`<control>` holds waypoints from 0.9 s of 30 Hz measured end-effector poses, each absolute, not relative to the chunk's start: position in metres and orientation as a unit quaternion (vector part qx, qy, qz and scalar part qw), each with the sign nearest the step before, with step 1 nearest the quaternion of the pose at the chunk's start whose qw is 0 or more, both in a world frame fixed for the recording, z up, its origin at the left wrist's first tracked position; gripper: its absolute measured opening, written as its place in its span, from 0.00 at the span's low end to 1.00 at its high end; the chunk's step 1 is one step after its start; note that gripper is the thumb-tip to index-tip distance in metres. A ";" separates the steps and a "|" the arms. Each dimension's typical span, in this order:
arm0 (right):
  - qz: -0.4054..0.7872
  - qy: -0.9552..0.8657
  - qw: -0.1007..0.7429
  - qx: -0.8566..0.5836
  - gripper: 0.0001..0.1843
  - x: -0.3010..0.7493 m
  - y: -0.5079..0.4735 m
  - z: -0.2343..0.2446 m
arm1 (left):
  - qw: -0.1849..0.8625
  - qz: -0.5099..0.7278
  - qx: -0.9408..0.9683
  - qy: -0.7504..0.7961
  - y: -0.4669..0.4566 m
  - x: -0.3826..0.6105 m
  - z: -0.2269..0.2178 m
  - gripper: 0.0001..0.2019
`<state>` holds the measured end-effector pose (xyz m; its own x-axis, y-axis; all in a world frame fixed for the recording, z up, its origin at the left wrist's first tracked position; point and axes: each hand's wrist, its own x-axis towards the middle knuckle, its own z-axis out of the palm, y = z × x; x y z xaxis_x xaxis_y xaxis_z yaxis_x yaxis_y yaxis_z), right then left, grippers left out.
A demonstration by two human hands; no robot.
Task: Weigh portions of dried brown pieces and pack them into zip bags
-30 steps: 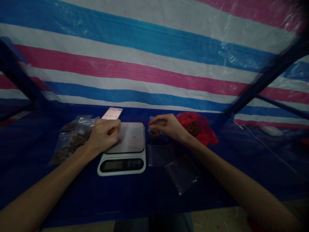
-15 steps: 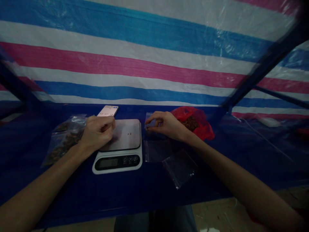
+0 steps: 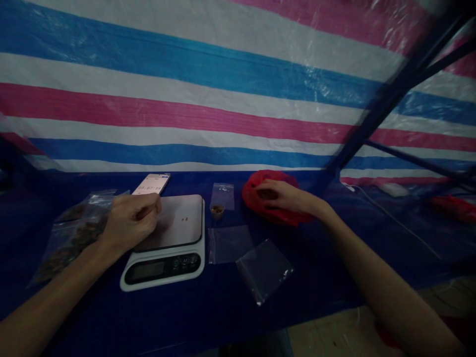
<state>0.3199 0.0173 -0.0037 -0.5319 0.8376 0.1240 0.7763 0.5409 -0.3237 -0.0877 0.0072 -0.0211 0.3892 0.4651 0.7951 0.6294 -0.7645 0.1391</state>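
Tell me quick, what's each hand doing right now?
Left hand: closed, at the scale; anything inside is hidden.
Right hand: at the red bag; open or closed, I can't tell.

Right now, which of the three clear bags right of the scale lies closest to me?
The askew front bag; the straighter middle bag and back bag by the small cup lie farther away.

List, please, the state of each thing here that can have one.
Left hand, curled shut
Red bag, open
Right hand, at red bag's opening
Scale, two small bits on plate
Phone, screen lit
Small cup, upright, not empty
Front clear bags, lying flat
Leftmost bags, holding brown pieces
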 end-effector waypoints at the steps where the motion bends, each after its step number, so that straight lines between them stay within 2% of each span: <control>1: 0.098 -0.867 0.147 -0.466 0.17 0.316 0.018 -0.012 | 0.095 -0.439 -0.828 -0.336 0.007 -0.088 -0.020 0.11; 4: 0.063 -0.870 0.162 -0.462 0.11 0.306 0.018 -0.026 | 0.104 -0.434 -0.826 -0.343 0.007 -0.091 -0.018 0.11; 8: 0.052 -0.876 0.168 -0.450 0.15 0.306 0.016 -0.022 | 0.129 -0.442 -0.820 -0.339 0.008 -0.093 -0.019 0.12; 12: 0.036 -0.859 0.237 -0.453 0.16 0.308 0.011 -0.012 | 0.129 -0.436 -0.819 -0.351 0.009 -0.094 -0.019 0.10; 16: 0.037 -0.821 0.310 -0.478 0.14 0.310 0.004 0.007 | 0.118 -0.435 -0.820 -0.353 0.007 -0.091 -0.017 0.10; 21: 0.059 -0.804 0.359 -0.470 0.12 0.308 -0.003 0.028 | 0.102 -0.452 -0.817 -0.343 0.007 -0.089 -0.017 0.10; 24: 0.068 -0.807 0.351 -0.470 0.12 0.305 -0.005 0.031 | 0.102 -0.464 -0.814 -0.334 0.010 -0.091 -0.020 0.10; 27: 0.078 -0.824 0.293 -0.479 0.12 0.309 -0.004 0.028 | 0.096 -0.461 -0.815 -0.338 0.012 -0.093 -0.022 0.10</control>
<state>0.3091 -0.0043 0.0284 -0.3695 0.8346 0.4086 0.7429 0.5294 -0.4096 -0.0929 0.0121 -0.0223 0.3467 0.4617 0.8165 0.6395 -0.7531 0.1544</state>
